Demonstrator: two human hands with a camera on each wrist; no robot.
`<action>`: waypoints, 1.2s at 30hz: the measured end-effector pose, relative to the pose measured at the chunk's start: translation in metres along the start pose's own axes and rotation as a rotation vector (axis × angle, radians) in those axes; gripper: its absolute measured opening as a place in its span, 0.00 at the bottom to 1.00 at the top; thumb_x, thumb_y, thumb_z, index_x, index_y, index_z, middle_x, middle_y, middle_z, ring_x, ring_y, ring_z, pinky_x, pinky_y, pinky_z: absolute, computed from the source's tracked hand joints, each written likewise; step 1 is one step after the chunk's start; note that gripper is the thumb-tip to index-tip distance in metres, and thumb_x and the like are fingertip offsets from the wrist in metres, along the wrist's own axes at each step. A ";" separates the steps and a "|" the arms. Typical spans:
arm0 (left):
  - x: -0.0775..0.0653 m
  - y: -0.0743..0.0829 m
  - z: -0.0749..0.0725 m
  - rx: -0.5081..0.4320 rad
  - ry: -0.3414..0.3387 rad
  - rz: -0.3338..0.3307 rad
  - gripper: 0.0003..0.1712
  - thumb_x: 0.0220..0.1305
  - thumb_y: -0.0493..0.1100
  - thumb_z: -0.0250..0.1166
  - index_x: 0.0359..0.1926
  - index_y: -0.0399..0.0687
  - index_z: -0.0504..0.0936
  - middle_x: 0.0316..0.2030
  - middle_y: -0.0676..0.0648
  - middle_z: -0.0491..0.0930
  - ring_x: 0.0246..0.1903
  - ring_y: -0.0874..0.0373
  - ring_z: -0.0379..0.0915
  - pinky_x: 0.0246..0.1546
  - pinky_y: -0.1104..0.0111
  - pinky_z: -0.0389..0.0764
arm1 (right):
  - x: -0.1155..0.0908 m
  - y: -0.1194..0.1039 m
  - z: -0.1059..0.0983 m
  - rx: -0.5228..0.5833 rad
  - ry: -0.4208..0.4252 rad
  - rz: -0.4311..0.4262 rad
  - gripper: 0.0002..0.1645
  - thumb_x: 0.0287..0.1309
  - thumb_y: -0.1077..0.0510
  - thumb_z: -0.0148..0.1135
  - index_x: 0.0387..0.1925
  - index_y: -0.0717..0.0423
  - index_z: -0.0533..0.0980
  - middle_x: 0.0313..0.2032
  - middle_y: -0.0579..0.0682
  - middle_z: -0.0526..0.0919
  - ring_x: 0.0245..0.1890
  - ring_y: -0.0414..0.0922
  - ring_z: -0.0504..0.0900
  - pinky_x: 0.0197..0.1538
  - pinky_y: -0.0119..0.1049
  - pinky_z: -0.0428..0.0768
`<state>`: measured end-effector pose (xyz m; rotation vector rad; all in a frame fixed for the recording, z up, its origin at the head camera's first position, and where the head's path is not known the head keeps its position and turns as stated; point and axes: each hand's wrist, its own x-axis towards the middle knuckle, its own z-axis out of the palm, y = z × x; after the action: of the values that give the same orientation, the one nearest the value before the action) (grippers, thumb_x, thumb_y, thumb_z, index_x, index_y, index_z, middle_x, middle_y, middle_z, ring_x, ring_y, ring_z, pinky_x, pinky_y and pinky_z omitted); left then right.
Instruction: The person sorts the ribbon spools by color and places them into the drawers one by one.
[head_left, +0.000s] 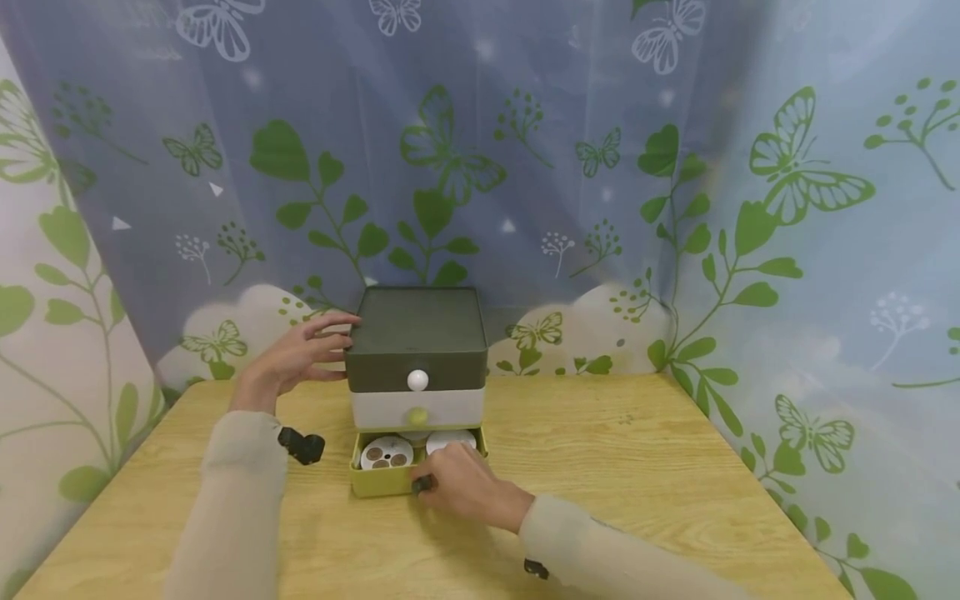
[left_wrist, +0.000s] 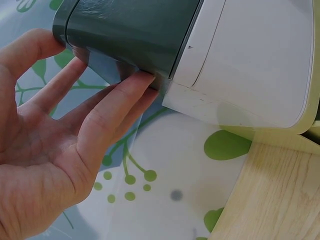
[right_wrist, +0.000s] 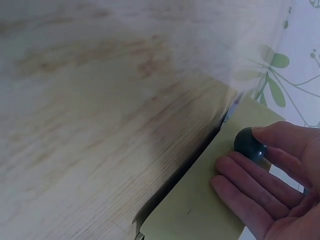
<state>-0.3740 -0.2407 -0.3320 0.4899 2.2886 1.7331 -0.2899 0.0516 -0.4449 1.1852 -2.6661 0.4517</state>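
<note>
A three-tier drawer box stands on the table, with a dark green top drawer [head_left: 416, 372], a white middle drawer [head_left: 450, 408] and a yellow-green bottom drawer [head_left: 382, 482]. That bottom drawer is pulled out. Inside it lie a white round disc [head_left: 387, 452] with brown circles and a second white disc [head_left: 450, 439], partly hidden by the right hand. My right hand [head_left: 461, 483] pinches the bottom drawer's dark round knob [right_wrist: 249, 144] between thumb and fingers. With spread fingers, my left hand [head_left: 300, 354] touches the left side of the dark green tier.
The box rests on a wood-grain table [head_left: 600, 483]. Behind and beside the table hangs a curtain [head_left: 540, 167] printed with butterflies and leaves. A white knob [head_left: 417, 380] and a yellow-green knob [head_left: 417, 415] stick out from the upper drawers.
</note>
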 end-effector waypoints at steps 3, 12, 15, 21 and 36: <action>0.000 0.000 0.000 -0.003 0.003 -0.001 0.34 0.81 0.47 0.55 0.80 0.47 0.56 0.78 0.30 0.49 0.76 0.24 0.49 0.64 0.45 0.78 | 0.002 0.002 0.000 0.010 -0.001 0.008 0.14 0.53 0.63 0.74 0.44 0.51 0.91 0.26 0.44 0.90 0.13 0.26 0.57 0.15 0.15 0.57; -0.002 -0.001 0.001 0.001 0.014 -0.016 0.35 0.80 0.49 0.55 0.81 0.49 0.56 0.78 0.32 0.49 0.77 0.26 0.49 0.64 0.46 0.79 | 0.008 0.005 0.004 0.025 0.005 0.052 0.15 0.54 0.62 0.75 0.45 0.49 0.90 0.36 0.47 0.93 0.11 0.27 0.54 0.13 0.17 0.53; -0.003 -0.001 0.001 0.004 0.012 -0.014 0.35 0.81 0.50 0.55 0.81 0.50 0.56 0.79 0.32 0.49 0.77 0.26 0.48 0.64 0.46 0.79 | 0.010 0.006 0.004 0.021 0.011 0.057 0.15 0.54 0.62 0.75 0.45 0.49 0.91 0.36 0.47 0.93 0.11 0.27 0.51 0.13 0.18 0.51; -0.002 0.000 0.001 0.002 0.021 -0.017 0.34 0.81 0.49 0.54 0.81 0.50 0.57 0.79 0.32 0.50 0.77 0.26 0.49 0.64 0.46 0.79 | 0.013 0.008 0.005 0.030 0.025 0.055 0.14 0.55 0.63 0.74 0.44 0.50 0.91 0.37 0.48 0.93 0.11 0.28 0.50 0.13 0.18 0.50; -0.001 -0.002 0.002 0.002 0.011 -0.006 0.35 0.80 0.51 0.55 0.81 0.51 0.56 0.79 0.33 0.48 0.77 0.26 0.48 0.64 0.47 0.79 | 0.014 0.009 0.006 0.014 0.009 0.083 0.14 0.57 0.62 0.74 0.46 0.49 0.90 0.23 0.44 0.87 0.09 0.29 0.47 0.12 0.19 0.48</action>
<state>-0.3726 -0.2401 -0.3346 0.4740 2.2970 1.7350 -0.3064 0.0459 -0.4480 1.0766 -2.7163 0.4887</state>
